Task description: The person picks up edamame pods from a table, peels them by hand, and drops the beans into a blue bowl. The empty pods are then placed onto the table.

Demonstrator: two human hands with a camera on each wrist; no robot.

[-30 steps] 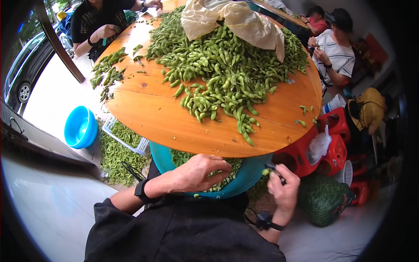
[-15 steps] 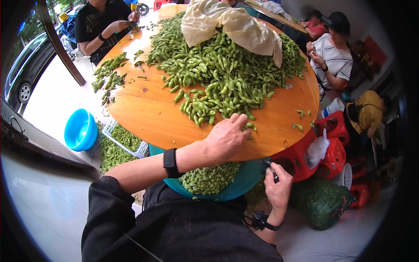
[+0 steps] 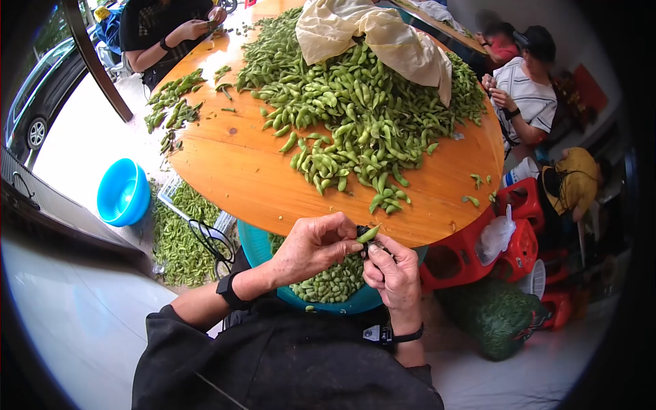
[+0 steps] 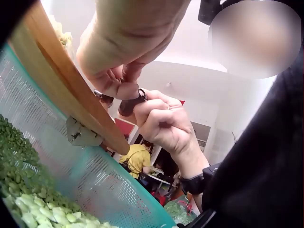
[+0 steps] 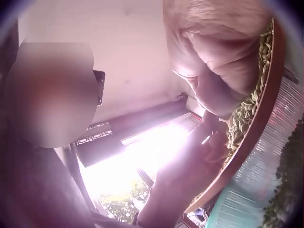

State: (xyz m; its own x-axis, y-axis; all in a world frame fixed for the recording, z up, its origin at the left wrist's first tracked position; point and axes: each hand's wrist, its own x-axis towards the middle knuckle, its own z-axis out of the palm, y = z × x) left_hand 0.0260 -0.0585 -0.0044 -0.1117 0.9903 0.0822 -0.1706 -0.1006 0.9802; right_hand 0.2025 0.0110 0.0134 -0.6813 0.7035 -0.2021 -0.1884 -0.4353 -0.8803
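Over the near edge of the round wooden table (image 3: 239, 184), both hands meet. My left hand (image 3: 307, 249) pinches a green soybean pod (image 3: 370, 234) at its fingertips. Curled fingers of my right hand (image 3: 396, 279) grip a small dark tool (image 4: 132, 103) with a ring at its end, held against the pod. The tool's working end is hidden by the fingers. Below the hands, shelled green beans (image 3: 331, 283) fill part of a teal perforated basin (image 3: 251, 244) under the table edge. A large heap of pods (image 3: 369, 102) covers the table's middle.
A cream cloth (image 3: 376, 34) tops the heap. On the floor at left are a blue basin (image 3: 123, 193), a white crate (image 3: 224, 222) and spilled pods (image 3: 181, 253). Red stools (image 3: 523, 242) and a green net sack (image 3: 488, 314) stand at right. Other people sit around.
My left hand reached forward to the pods at the table edge, then came back with one pod to the right hand. The right hand has moved left and up to meet it.
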